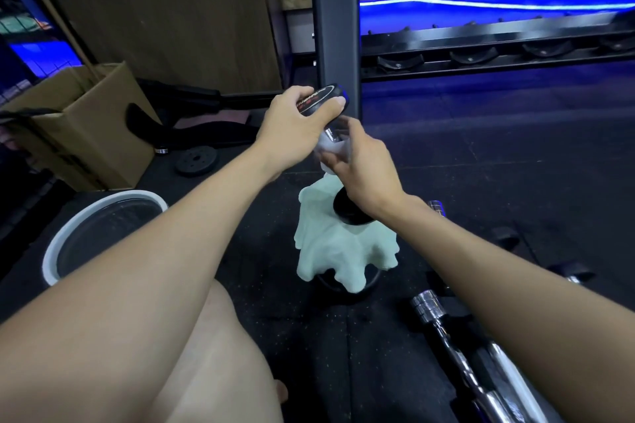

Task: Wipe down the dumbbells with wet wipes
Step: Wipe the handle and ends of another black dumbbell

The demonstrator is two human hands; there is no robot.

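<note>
A black dumbbell (326, 97) stands tilted on end above the floor. My left hand (295, 127) grips its upper head, which bears red lettering. My right hand (364, 168) holds a white wet wipe (330, 147) wrapped round the chrome handle. The lower head (347, 213) rests on a pale green cloth (343, 250) draped over a dark round object.
A white-rimmed bucket (68, 233) stands at the left. A cardboard box (92, 120) and a small weight plate (196, 159) lie behind it. A chrome bar (457, 347) lies on the floor at the lower right. A dumbbell rack (481, 54) and its dark post (335, 16) rise behind.
</note>
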